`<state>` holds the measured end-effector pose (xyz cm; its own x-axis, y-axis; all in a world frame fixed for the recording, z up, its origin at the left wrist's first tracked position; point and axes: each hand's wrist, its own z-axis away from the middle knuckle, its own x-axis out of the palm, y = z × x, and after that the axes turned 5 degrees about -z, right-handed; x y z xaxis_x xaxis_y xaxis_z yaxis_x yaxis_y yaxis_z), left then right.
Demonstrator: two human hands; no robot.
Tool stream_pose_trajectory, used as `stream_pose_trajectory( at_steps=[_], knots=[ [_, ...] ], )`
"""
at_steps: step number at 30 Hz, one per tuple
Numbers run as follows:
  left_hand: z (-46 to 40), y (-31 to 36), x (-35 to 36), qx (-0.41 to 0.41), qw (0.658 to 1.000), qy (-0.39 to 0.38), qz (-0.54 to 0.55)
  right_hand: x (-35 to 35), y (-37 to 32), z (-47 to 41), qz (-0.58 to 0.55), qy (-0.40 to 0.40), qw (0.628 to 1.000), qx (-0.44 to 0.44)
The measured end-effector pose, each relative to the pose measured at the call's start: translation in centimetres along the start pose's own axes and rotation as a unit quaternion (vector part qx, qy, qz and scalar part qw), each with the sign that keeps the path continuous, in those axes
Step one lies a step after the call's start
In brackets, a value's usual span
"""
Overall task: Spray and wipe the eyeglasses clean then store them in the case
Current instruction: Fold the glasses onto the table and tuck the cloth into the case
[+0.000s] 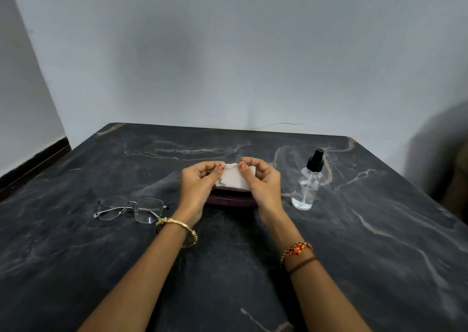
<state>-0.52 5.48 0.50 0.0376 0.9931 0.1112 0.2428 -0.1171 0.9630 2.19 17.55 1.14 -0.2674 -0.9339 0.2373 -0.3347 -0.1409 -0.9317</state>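
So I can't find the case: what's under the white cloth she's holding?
Under the white cloth, held by the left hand and right hand, a dark maroon eyeglass case lies on the table. The cloth and hands cover its top, so its inside is hidden.

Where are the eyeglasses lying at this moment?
In the head view the eyeglasses lie on the dark marble table, to the left of the left hand, apart from the case.
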Motion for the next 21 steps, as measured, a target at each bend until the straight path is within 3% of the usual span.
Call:
stream_pose_trajectory(
  at_steps=[9, 14, 21],
  knots=[
    [0.5, 0.6, 0.3, -0.016, 0.998, 0.047, 0.032, 0.0, 0.5, 0.1, 0.101, 0.057, 0.987, -0.114],
    [0.8, 0.9, 0.4, -0.004, 0.996, 0.068, 0.055, 0.5, 1.1, 0.6, 0.223, 0.011, 0.960, -0.168],
    [1.0, 1.4, 0.3, -0.007, 0.997, 0.041, 0.072, 0.7, 0.4, 1.2, 0.208, -0.012, 0.961, -0.182]
  ],
)
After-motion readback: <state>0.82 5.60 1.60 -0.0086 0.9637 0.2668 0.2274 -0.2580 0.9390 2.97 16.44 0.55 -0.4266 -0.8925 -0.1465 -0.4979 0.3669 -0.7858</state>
